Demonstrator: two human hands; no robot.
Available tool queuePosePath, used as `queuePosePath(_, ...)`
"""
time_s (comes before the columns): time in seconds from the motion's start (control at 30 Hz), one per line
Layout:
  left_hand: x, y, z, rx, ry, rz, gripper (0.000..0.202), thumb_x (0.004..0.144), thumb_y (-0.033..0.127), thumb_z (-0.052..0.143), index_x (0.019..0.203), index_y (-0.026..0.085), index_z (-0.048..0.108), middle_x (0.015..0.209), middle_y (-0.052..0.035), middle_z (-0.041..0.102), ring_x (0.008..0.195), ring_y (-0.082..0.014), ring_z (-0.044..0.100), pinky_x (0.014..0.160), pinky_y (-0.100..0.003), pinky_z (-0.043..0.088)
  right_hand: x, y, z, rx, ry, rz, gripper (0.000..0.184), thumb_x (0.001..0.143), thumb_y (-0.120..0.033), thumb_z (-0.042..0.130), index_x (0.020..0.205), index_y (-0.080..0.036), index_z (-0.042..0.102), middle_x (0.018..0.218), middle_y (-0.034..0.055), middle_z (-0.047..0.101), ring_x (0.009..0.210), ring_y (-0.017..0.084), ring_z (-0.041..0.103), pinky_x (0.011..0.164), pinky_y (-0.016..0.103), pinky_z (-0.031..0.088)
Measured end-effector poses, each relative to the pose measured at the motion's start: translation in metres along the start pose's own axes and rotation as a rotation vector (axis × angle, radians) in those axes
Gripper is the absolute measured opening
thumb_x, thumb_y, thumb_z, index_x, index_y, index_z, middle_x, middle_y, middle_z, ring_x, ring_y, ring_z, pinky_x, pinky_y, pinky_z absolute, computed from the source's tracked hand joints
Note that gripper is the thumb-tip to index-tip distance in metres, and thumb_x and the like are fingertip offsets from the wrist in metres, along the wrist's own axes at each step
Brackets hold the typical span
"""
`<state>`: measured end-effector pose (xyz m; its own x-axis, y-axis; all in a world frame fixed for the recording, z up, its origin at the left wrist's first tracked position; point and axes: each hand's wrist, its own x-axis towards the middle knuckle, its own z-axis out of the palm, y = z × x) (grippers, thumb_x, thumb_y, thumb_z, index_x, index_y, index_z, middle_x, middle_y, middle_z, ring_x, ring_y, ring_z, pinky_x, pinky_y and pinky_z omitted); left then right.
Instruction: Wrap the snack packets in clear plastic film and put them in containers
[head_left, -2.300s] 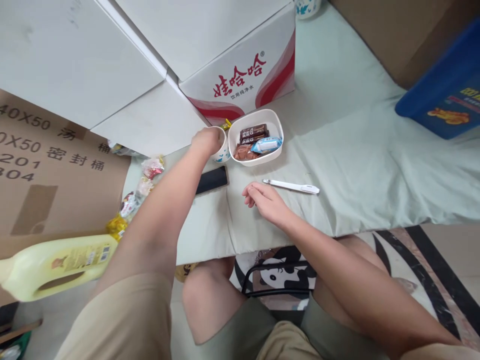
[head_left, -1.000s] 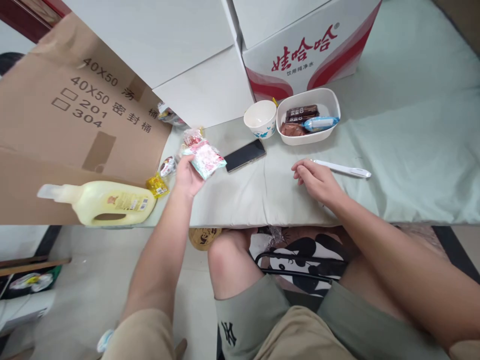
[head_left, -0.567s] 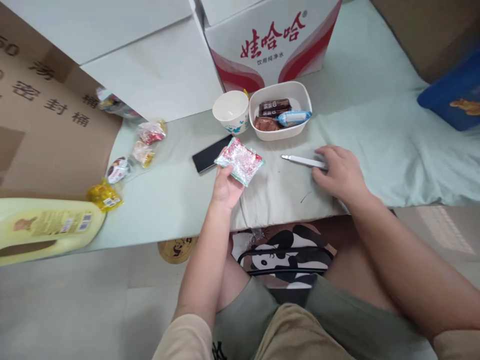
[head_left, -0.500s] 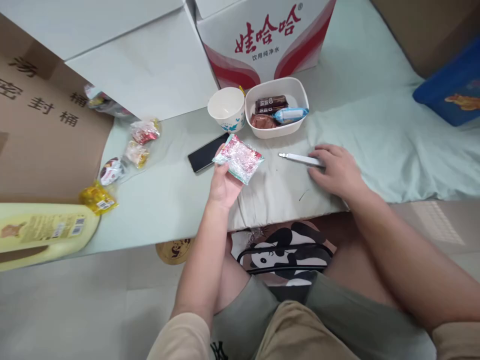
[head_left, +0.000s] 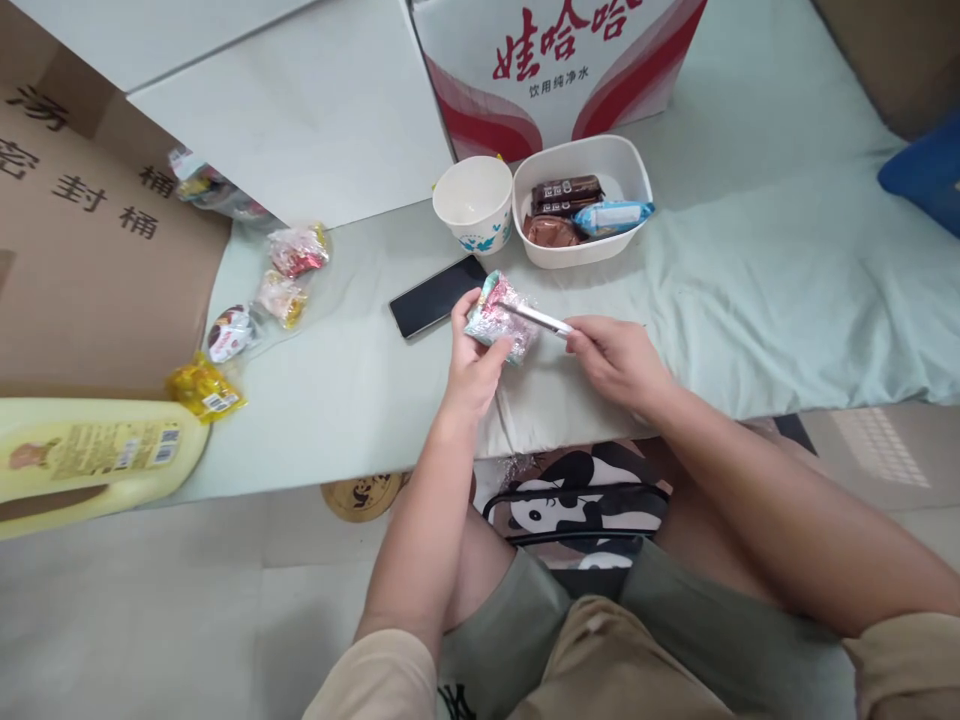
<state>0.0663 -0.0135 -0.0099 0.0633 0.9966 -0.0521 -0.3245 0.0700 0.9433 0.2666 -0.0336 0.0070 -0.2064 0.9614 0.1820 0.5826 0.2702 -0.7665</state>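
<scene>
My left hand (head_left: 478,360) grips a small, shiny pink-and-teal snack packet (head_left: 517,337) by its left side, thumb in front, fingers behind. My right hand (head_left: 619,362) is closed on the pale handle of a slim tool that looks like a utility knife (head_left: 541,319). The tool's far end lies over the packet's front; whether it has cut in, I cannot tell. Just behind the left hand a dark phone (head_left: 437,297) lies flat. A white paper cup (head_left: 474,203) stands beyond it, beside a white plastic tub (head_left: 583,258) holding several wrapped snacks.
Several small wrapped packets lie at the left, a yellow one (head_left: 205,387) nearest. A pale yellow jug (head_left: 105,450) rests at the front left edge. Cartons, one white and red (head_left: 555,105), line the back. The surface is covered with light green cloth (head_left: 757,260).
My right hand has lifted the knife off the cloth and brought it left, onto the packet. My left hand has tilted the packet and moved its thumb across the front. The view has shifted slightly.
</scene>
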Motion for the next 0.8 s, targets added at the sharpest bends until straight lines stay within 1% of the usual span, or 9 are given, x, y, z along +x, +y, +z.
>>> queuePosePath(0.1, -0.003, 0.014, 0.001, -0.045, 0.098, 0.005, 0.075, 0.064, 0.044, 0.092, 0.129, 0.039, 0.054, 0.138, -0.0036, 0.061, 0.135, -0.0289, 0.056, 0.102, -0.039, 0.055, 0.001, 0.0, 0.003, -0.055, -0.08, -0.001, 0.039, 0.1, -0.04, 0.041, 0.102, -0.022, 0.075, 0.087, 0.0083, 0.075, 0.08, 0.024, 0.067, 0.074, 0.034, 0.046)
queuePosePath(0.2, -0.003, 0.027, -0.003, -0.058, 0.197, 0.05, 0.07, 0.068, 0.041, 0.088, 0.129, 0.042, 0.053, 0.142, -0.0016, 0.061, 0.136, -0.0273, 0.055, 0.1, -0.037, 0.056, -0.003, 0.01, -0.007, -0.119, -0.108, 0.01, 0.037, 0.099, -0.039, 0.043, 0.099, -0.023, 0.076, 0.085, 0.0084, 0.075, 0.079, 0.025, 0.067, 0.072, 0.036, 0.046)
queuePosePath(0.3, -0.002, 0.026, -0.003, -0.07, 0.206, 0.06, 0.07, 0.071, 0.039, 0.086, 0.131, 0.046, 0.051, 0.146, 0.0004, 0.057, 0.137, -0.0262, 0.054, 0.1, -0.039, 0.056, -0.008, 0.027, -0.023, -0.179, -0.005, 0.068, 0.032, 0.096, -0.038, 0.047, 0.1, -0.024, 0.076, 0.088, 0.0085, 0.076, 0.079, 0.026, 0.066, 0.072, 0.037, 0.046)
queuePosePath(0.37, -0.003, 0.02, 0.001, -0.066, 0.164, 0.043, 0.069, 0.071, 0.04, 0.087, 0.13, 0.044, 0.053, 0.145, -0.0007, 0.058, 0.136, -0.0268, 0.055, 0.101, -0.039, 0.055, -0.01, 0.04, -0.033, -0.241, 0.113, 0.136, 0.029, 0.093, -0.037, 0.051, 0.103, -0.024, 0.075, 0.093, 0.0101, 0.075, 0.082, 0.028, 0.066, 0.075, 0.04, 0.047)
queuePosePath(0.43, -0.004, 0.011, 0.006, -0.025, 0.102, 0.032, 0.067, 0.07, 0.044, 0.089, 0.127, 0.04, 0.056, 0.139, -0.003, 0.06, 0.133, -0.0279, 0.057, 0.102, -0.04, 0.054, -0.011, 0.052, -0.04, -0.318, 0.194, 0.205, 0.028, 0.09, -0.036, 0.054, 0.104, -0.024, 0.074, 0.096, 0.0125, 0.073, 0.089, 0.032, 0.065, 0.08, 0.046, 0.048)
queuePosePath(0.53, -0.005, 0.004, 0.008, 0.163, 0.057, 0.104, 0.057, 0.071, 0.046, 0.089, 0.118, 0.032, 0.061, 0.136, -0.0057, 0.061, 0.134, -0.0287, 0.055, 0.111, -0.041, 0.047, -0.012, 0.062, -0.045, -0.432, 0.278, 0.27, 0.028, 0.088, -0.034, 0.056, 0.106, -0.022, 0.073, 0.105, 0.0153, 0.072, 0.102, 0.038, 0.063, 0.09, 0.054, 0.045)
queuePosePath(0.63, -0.003, 0.008, 0.004, 0.443, 0.091, 0.255, 0.046, 0.073, 0.039, 0.087, 0.11, 0.026, 0.064, 0.139, -0.0083, 0.059, 0.139, -0.0297, 0.05, 0.122, -0.044, 0.035, -0.012, 0.061, -0.043, -0.482, 0.364, 0.208, 0.033, 0.089, -0.031, 0.054, 0.115, -0.022, 0.071, 0.119, 0.0162, 0.071, 0.114, 0.04, 0.06, 0.094, 0.057, 0.042)
queuePosePath(0.7, -0.002, 0.012, 0.0, 0.62, 0.099, 0.3, 0.042, 0.069, 0.033, 0.089, 0.103, 0.025, 0.068, 0.136, -0.0091, 0.059, 0.138, -0.0319, 0.048, 0.124, -0.047, 0.03, -0.011, 0.056, -0.038, -0.465, 0.339, 0.126, 0.033, 0.09, -0.03, 0.052, 0.117, -0.023, 0.07, 0.12, 0.0156, 0.07, 0.116, 0.038, 0.059, 0.095, 0.055, 0.043)
queuePosePath(0.8, -0.001, 0.015, -0.002, 0.782, 0.077, 0.248, 0.031, 0.064, 0.024, 0.09, 0.089, 0.025, 0.071, 0.121, -0.0087, 0.064, 0.128, -0.034, 0.053, 0.121, -0.051, 0.032, -0.008, 0.046, -0.029, -0.397, 0.229, 0.022, 0.03, 0.093, -0.029, 0.049, 0.114, -0.024, 0.07, 0.119, 0.0143, 0.07, 0.116, 0.036, 0.062, 0.099, 0.054, 0.045)
